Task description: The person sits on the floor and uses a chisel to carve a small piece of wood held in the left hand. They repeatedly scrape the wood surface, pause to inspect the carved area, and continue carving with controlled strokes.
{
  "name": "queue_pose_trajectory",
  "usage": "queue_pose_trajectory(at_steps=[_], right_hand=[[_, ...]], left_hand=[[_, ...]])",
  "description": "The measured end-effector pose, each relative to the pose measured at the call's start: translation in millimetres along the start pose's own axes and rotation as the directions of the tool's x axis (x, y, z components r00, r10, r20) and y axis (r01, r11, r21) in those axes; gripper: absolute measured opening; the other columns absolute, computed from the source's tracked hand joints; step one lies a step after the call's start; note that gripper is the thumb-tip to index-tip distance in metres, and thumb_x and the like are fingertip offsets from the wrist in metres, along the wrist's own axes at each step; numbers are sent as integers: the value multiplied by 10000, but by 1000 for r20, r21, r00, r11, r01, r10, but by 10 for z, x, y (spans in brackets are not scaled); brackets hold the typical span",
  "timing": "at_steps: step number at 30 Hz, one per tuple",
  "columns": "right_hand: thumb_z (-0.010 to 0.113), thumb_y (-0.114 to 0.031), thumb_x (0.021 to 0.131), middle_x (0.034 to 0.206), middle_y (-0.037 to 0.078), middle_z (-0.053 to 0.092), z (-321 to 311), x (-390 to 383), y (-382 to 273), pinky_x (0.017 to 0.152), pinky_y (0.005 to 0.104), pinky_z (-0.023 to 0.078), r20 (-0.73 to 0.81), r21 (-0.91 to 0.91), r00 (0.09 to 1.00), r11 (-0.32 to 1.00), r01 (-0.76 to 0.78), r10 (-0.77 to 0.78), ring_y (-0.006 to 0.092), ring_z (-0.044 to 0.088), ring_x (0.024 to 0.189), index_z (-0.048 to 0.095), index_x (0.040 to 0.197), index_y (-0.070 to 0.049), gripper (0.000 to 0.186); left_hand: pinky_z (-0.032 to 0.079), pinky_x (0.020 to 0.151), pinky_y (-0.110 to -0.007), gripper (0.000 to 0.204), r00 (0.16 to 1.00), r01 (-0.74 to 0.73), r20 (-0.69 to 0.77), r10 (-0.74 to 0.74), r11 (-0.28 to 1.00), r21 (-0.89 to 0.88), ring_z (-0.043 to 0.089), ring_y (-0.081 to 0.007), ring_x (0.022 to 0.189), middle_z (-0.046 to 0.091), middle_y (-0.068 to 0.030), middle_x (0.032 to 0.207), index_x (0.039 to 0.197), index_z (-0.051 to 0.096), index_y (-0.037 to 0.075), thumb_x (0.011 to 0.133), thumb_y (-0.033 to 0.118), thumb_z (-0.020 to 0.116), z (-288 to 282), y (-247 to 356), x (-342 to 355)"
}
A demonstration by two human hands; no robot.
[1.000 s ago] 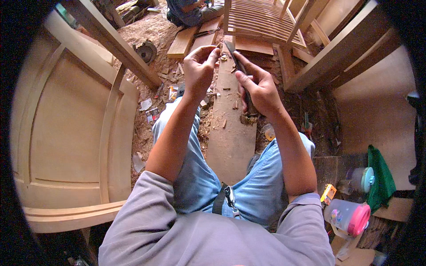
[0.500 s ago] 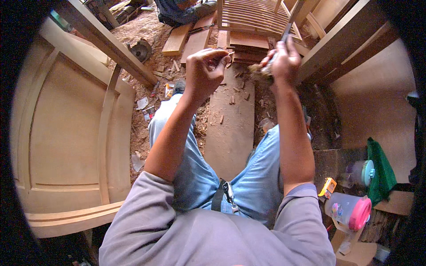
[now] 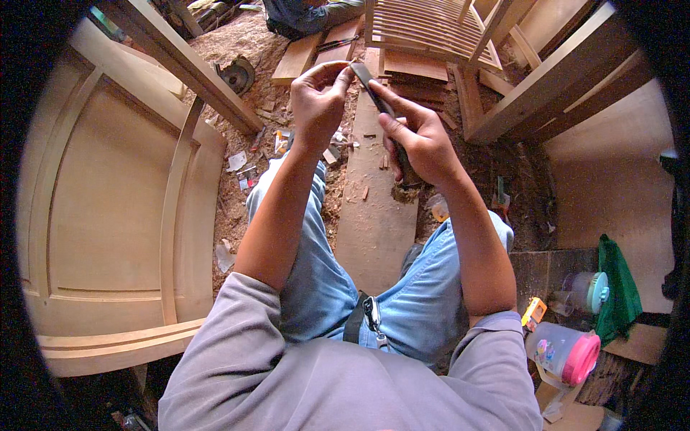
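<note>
My left hand (image 3: 318,106) is raised ahead of my knees, thumb and forefinger pinched together on a small sliver of wood (image 3: 354,62). Its exact shape is hard to make out. From the right, my right hand (image 3: 424,144) grips a chisel (image 3: 369,82), the forefinger stretched along its flat dark blade. The blade slants up and left, and its tip meets the sliver at my left fingertips. My palm and fingers hide part of the handle; its frayed butt end shows below the hand. Beneath both hands lies a long board (image 3: 374,237) strewn with wood chips.
Carved wooden panels (image 3: 115,194) stand at left, with posts (image 3: 180,68) and thick beams (image 3: 546,79) on both sides. A slatted wooden frame (image 3: 424,29) and planks (image 3: 296,59) lie ahead, near a seated person (image 3: 316,14). At right sits a pink-lidded jug (image 3: 560,352).
My right hand has brought the chisel down and left, turning its blade from pointing up and right to pointing at my left fingertips. My left hand keeps its pinch, nearly in place.
</note>
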State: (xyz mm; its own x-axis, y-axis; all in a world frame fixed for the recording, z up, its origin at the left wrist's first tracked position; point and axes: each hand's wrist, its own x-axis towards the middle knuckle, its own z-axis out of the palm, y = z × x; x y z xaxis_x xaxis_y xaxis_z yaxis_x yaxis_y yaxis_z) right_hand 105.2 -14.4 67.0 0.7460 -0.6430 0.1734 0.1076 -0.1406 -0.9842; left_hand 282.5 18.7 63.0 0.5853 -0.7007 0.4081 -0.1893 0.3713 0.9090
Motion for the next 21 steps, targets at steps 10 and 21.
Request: queue_pose_trajectory(at_steps=[10,21], right_hand=[[468,-118,996,628,20,493,-329,236,90,381,316,482,-656,160,753,984,76,49,132,494,407,390,1455,-146,466],[531,-119,967,568,-7,482,-51,25,2,365,234,421,48,99,998,994,-38,33,74,473,407,413,1449,-129,496]], left_hand=[[519,666,-282,146,907,-414,223,356,851,325,672,-162,726,715,-80,818,926,735,55,796,26,676,255,222,-297],[496,671,-222,183,948,319,91,-306,904,-284,629,-82,737,704,-36,904,1029,694,26,917,164,651,-51,-43,-18]])
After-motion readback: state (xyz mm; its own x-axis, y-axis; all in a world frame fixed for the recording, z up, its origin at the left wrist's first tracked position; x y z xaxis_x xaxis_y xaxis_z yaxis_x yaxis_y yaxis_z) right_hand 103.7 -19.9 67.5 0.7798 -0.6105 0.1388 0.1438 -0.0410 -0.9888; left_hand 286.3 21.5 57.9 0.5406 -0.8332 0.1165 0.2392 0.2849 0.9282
